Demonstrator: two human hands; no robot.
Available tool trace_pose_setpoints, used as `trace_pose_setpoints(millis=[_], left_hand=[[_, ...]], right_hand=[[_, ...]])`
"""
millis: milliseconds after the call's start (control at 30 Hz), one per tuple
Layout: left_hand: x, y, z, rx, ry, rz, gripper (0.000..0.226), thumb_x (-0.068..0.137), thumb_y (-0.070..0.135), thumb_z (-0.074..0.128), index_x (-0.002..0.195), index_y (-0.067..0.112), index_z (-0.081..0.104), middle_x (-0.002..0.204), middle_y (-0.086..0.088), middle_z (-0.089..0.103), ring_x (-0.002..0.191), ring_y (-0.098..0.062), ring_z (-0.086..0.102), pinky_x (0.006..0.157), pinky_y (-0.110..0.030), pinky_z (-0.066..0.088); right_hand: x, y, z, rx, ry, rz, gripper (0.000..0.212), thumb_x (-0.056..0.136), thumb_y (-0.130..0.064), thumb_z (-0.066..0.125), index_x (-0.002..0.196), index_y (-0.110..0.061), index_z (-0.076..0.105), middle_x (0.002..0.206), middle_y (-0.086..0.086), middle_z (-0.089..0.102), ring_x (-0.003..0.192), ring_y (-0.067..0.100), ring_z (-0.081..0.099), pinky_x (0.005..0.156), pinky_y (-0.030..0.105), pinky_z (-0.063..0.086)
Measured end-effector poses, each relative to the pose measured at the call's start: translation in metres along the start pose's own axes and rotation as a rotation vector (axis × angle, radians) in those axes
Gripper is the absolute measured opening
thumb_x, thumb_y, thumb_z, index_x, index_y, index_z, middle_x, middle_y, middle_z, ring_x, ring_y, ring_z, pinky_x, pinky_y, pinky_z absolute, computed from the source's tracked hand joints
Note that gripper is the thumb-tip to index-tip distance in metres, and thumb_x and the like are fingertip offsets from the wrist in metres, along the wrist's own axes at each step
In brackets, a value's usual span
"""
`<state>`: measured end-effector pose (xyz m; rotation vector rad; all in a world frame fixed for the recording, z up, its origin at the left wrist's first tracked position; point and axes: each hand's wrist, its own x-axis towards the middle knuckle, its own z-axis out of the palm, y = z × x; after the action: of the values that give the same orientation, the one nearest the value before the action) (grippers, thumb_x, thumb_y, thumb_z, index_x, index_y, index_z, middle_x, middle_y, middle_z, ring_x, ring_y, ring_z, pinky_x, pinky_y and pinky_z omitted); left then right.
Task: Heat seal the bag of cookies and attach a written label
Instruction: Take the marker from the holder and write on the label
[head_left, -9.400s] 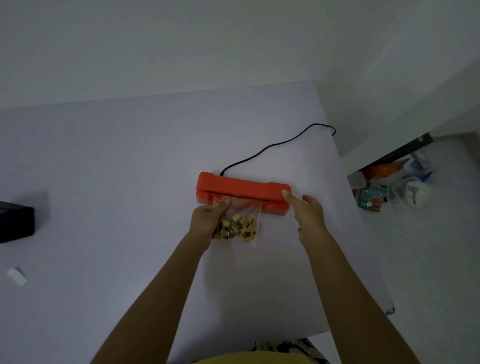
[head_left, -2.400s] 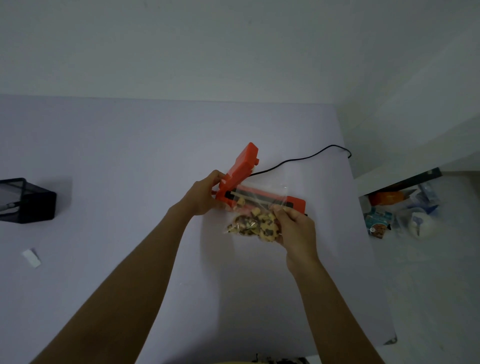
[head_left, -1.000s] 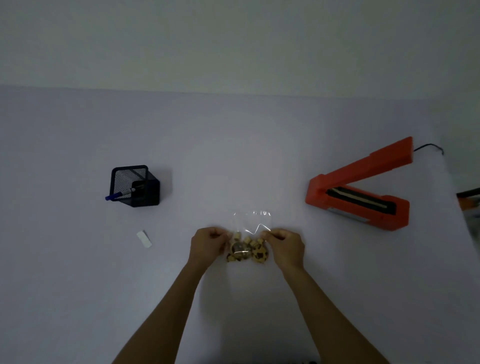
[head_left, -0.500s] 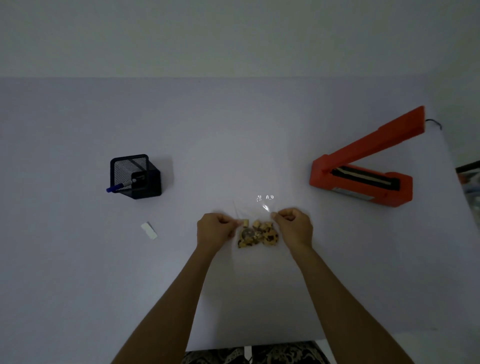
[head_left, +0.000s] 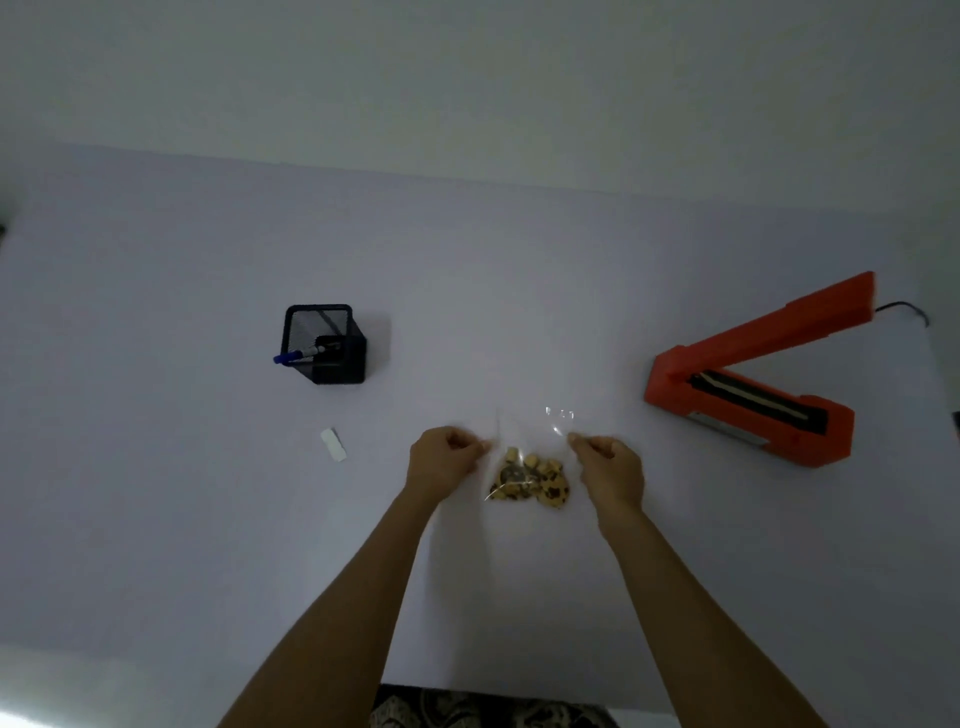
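Pen holder (head_left: 324, 345): black mesh, far left on the pale worktop (head_left: 156, 519); blue pen (head_left: 293, 356) poking out
Label (head_left: 333, 445): small white slip, lying just below it
Left hand (head_left: 441, 462): pinching the bag's left edge
Bag of cookies (head_left: 530, 475): clear, centre, between both hands
Right hand (head_left: 608, 467): pinching the right edge
Heat sealer (head_left: 748, 384): orange, far right; lid raised

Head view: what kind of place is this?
Likely a home or small packing desk: a plain white table against a bare wall, with an orange heat sealer, a mesh pen holder and a cookie bag.
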<state>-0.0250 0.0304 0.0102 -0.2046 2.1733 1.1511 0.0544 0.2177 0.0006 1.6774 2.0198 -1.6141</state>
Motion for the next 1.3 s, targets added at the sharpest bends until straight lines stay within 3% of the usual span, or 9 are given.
trace_pose_setpoints(millis=[100,233,300,467,633,733,1000,1167,1300], left_hand=[[-0.011,-0.001,-0.025,-0.097,0.076,0.052,0.012,0.086,0.022,0.068,0.085,0.010,0.069,0.079,-0.005,0.071,0.072,-0.020,0.069,0.074,-0.033,0.058],[-0.028,-0.006,-0.070,-0.176,0.241,0.158,0.010,0.091,0.015,0.062,0.094,0.008,0.068,0.085,-0.003,0.069,0.067,-0.011,0.066,0.058,-0.011,0.050],[-0.033,-0.012,-0.093,-0.194,0.334,0.186,0.009,0.092,0.017,0.060,0.095,0.011,0.067,0.085,-0.002,0.069,0.070,-0.011,0.067,0.062,-0.014,0.051],[-0.027,-0.022,-0.154,-0.262,0.630,0.161,0.017,0.090,0.016,0.061,0.107,0.017,0.061,0.092,-0.002,0.067,0.081,-0.015,0.064,0.077,-0.029,0.053],[-0.003,-0.019,-0.191,-0.235,0.540,0.177,0.037,0.088,0.019,0.066,0.122,0.015,0.053,0.106,0.003,0.060,0.084,-0.010,0.058,0.061,-0.007,0.041],[0.010,-0.023,-0.197,-0.121,0.514,0.269,0.034,0.088,0.021,0.065,0.120,0.013,0.057,0.108,0.001,0.061,0.083,-0.007,0.058,0.058,-0.003,0.043],[0.031,-0.031,-0.205,0.091,0.506,0.373,0.016,0.090,0.025,0.063,0.102,0.015,0.068,0.097,-0.003,0.067,0.079,-0.012,0.061,0.064,-0.010,0.042],[0.024,-0.018,-0.221,0.139,0.584,0.462,0.018,0.092,0.025,0.060,0.102,0.014,0.070,0.094,-0.004,0.069,0.076,-0.010,0.060,0.069,-0.021,0.048],[0.005,-0.001,-0.247,0.077,0.636,0.581,0.013,0.091,0.021,0.061,0.096,0.014,0.071,0.089,0.004,0.070,0.077,-0.006,0.061,0.072,-0.012,0.047]], right_hand=[[-0.016,-0.017,0.000,0.015,0.109,-0.084,0.022,0.085,-0.033,0.069,0.092,-0.013,0.065,0.084,0.000,0.063,0.079,0.019,0.059,0.074,0.029,0.046],[-0.046,-0.052,0.022,0.023,0.044,-0.277,0.018,0.084,-0.029,0.070,0.093,-0.014,0.065,0.080,-0.005,0.062,0.072,0.013,0.060,0.061,0.024,0.045],[-0.058,-0.069,0.044,-0.002,-0.029,-0.364,0.017,0.084,-0.028,0.070,0.094,-0.016,0.064,0.082,-0.004,0.064,0.067,0.006,0.057,0.057,0.021,0.045],[-0.079,-0.109,0.114,-0.106,-0.242,-0.584,0.027,0.082,-0.024,0.074,0.106,-0.019,0.062,0.096,0.000,0.063,0.080,0.013,0.058,0.066,0.016,0.045],[-0.091,-0.134,0.184,-0.297,-0.368,-0.698,0.045,0.086,-0.018,0.069,0.128,-0.012,0.055,0.122,0.009,0.058,0.103,0.020,0.058,0.084,0.027,0.048],[-0.098,-0.137,0.208,-0.339,-0.338,-0.705,0.047,0.087,-0.018,0.067,0.131,-0.013,0.052,0.126,0.011,0.057,0.111,0.025,0.058,0.092,0.035,0.051],[-0.104,-0.141,0.226,-0.371,-0.245,-0.692,0.046,0.086,-0.021,0.069,0.128,-0.014,0.051,0.121,0.011,0.058,0.104,0.024,0.059,0.080,0.029,0.050],[-0.114,-0.149,0.224,-0.557,-0.115,-0.792,0.045,0.085,-0.022,0.069,0.127,-0.015,0.053,0.123,0.011,0.055,0.113,0.027,0.050,0.089,0.036,0.045],[-0.135,-0.167,0.221,-0.516,-0.058,-0.891,0.021,0.087,-0.026,0.066,0.104,-0.014,0.065,0.097,0.005,0.063,0.089,0.020,0.058,0.074,0.034,0.053]])
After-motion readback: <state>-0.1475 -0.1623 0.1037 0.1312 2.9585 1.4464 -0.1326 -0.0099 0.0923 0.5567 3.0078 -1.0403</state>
